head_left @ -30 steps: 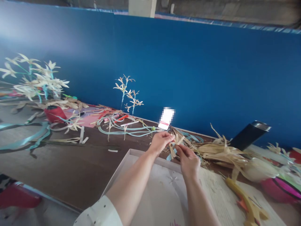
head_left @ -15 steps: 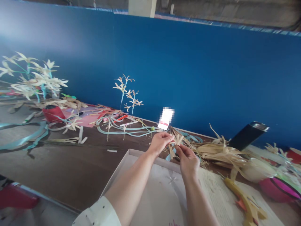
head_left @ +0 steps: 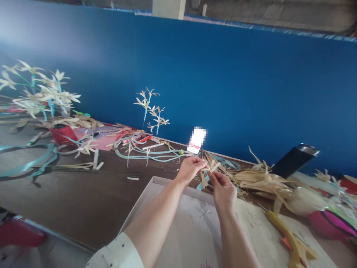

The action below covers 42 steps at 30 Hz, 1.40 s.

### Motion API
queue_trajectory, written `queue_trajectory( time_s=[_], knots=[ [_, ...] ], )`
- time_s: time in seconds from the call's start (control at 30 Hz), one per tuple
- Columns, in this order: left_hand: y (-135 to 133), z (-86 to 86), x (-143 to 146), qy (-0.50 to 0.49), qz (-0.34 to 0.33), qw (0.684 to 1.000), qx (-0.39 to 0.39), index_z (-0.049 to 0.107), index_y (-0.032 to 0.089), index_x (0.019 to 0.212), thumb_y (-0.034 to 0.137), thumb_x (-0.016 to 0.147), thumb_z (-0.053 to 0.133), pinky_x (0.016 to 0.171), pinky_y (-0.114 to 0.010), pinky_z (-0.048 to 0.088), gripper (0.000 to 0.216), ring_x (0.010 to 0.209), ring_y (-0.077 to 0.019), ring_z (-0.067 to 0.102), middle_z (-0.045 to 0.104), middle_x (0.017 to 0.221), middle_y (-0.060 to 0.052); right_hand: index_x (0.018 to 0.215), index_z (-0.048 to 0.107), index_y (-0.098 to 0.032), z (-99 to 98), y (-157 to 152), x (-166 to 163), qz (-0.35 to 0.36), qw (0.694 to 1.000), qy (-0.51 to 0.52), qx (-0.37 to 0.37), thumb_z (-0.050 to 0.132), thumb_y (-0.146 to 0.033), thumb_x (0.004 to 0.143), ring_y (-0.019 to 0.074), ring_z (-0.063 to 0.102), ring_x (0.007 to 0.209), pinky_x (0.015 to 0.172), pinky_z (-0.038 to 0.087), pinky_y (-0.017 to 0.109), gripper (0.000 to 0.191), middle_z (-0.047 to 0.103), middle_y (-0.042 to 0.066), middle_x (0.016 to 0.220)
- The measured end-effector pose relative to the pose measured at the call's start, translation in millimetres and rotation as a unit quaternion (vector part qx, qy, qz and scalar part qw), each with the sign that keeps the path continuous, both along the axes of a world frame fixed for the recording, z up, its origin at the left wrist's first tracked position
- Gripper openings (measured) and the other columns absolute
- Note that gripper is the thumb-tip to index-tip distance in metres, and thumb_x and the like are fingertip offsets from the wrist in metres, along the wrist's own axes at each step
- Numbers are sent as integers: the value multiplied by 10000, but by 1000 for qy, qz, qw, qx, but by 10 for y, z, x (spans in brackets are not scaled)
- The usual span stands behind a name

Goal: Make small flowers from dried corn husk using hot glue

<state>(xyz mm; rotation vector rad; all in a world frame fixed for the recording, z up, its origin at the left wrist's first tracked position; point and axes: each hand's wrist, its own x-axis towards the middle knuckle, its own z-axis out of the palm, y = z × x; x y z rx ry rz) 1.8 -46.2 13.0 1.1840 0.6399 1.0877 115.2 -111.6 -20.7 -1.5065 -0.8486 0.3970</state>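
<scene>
Between my two hands is a small pale flower of dried husk strips [head_left: 213, 166], its pointed petals spreading upward. My left hand [head_left: 191, 169] pinches it from the left with thumb and forefinger. From below right, my right hand [head_left: 224, 189] grips its base between thumb and fingertips. The exact spot each finger presses is too small to make out. Both hands are above the far rim of a shallow white box [head_left: 178, 230]. Just beyond them a lit phone [head_left: 196, 143] leans against the blue wall.
Right of my hands lie dried husks [head_left: 259, 181], a black flask [head_left: 295, 160] tilted on its side, and a yellow glue gun [head_left: 292, 238]. Two finished husk flower stems [head_left: 157, 121] stand by the wall. Pale blue tubing [head_left: 150, 159] and a red tape roll [head_left: 63, 136] are leftward.
The flower's petals show slightly wider and more to the right between my fingers. Both hands stay in nearly the same place.
</scene>
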Motion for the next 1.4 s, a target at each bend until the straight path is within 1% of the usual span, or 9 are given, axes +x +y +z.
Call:
queue_trajectory(
  time_s=[0.23,0.47,0.7,0.83,0.97,1.07,1.17,1.3,1.4],
  knots=[
    [3,-2,2,1,-3,1000,3,600,130,653,412,646,681,494,-198,310,293,503,-67,446,597,613,-7,832,674,-159,40,-33,-16,0,999,-33,-17,662,-529,650,137,535,515,475,438,230,412,646,24,666],
    [0,-15,5,16,1,1000,13,607,132,666,431,660,669,501,-200,320,306,503,-70,446,587,592,0,793,672,-154,86,-39,-48,-18,999,-50,2,666,-517,640,132,527,496,472,433,231,394,630,26,638],
    [25,3,-58,52,30,998,2,643,157,852,607,698,561,545,-207,392,483,680,-125,531,655,867,-61,815,665,-168,72,-40,-43,3,999,-45,-8,662,-520,654,138,541,538,518,438,235,387,638,13,658],
    [66,-12,-52,56,29,998,-4,657,149,855,637,686,546,608,-216,422,528,751,-144,559,637,882,-69,818,663,-158,51,-39,-34,20,997,-72,-10,651,-536,662,147,536,558,535,433,243,409,630,18,642],
    [119,-9,-27,93,83,992,5,654,143,859,624,673,566,650,-234,426,524,754,-160,570,641,818,-68,835,649,-148,4,-19,-25,48,998,-28,-6,640,-537,671,133,520,543,529,447,247,422,629,18,667],
    [135,86,-27,142,137,979,53,663,150,843,559,702,578,683,-259,424,441,751,-176,582,656,785,-61,843,639,-143,-16,-2,-26,46,999,17,-4,651,-525,660,126,508,517,487,439,242,424,624,18,662],
    [115,280,-32,180,172,956,154,689,166,795,442,728,602,727,-277,426,297,818,-201,598,675,842,-75,846,644,-144,1,-1,-37,41,999,26,-1,645,-507,666,133,518,517,495,445,249,405,633,25,665],
    [40,603,-14,228,162,905,320,723,193,733,307,736,613,800,-295,421,158,897,-217,585,676,884,-79,810,670,-146,53,-28,-51,17,999,-39,13,649,-472,658,167,569,601,597,461,271,361,660,53,711],
    [-25,794,19,288,134,858,404,733,202,653,254,713,639,761,-297,425,123,777,-202,588,673,796,-75,817,682,-141,74,-50,-48,11,996,-83,20,635,-474,664,183,583,634,638,457,284,370,672,78,764]
  ],
)
